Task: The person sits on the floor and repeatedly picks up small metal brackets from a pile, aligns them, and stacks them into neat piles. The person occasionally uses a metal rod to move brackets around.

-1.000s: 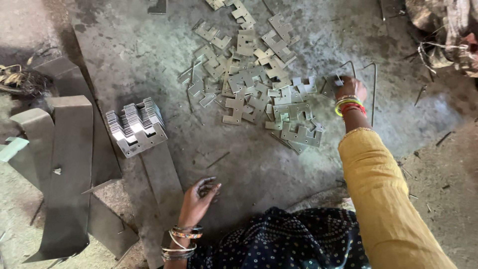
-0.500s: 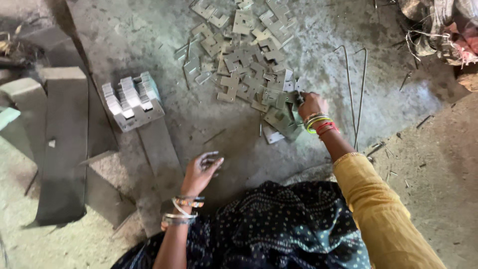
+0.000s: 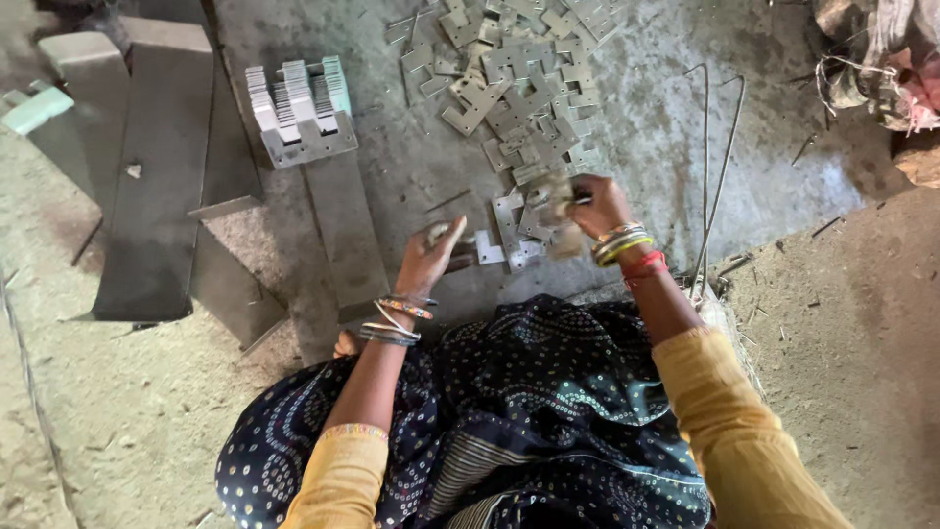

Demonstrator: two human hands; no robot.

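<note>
**Flat metal pieces gathered at the near edge of the pile**

The right hand (image 3: 597, 204) was closed on a small bunch of metal pieces (image 3: 548, 201), gripped by their edges just above the floor (image 3: 783, 186), at the near edge of the scattered pile (image 3: 519, 78). Held that way, several flat plates could come up as one. The left hand (image 3: 431, 257) sat just beside it with fingers curled, thumb up; something small seemed to lie in it, but whether it truly clamped anything could not be told. A few loose plates (image 3: 514, 240) lay between the two hands, within easy reach.

Farther left, a neat stack of plates (image 3: 299, 108) stood on edge, apart from the loose heap. Long grey metal strips (image 3: 162, 176) lay beyond it, and bent wire rods (image 3: 715, 167) rested to the right of the pile.
</note>
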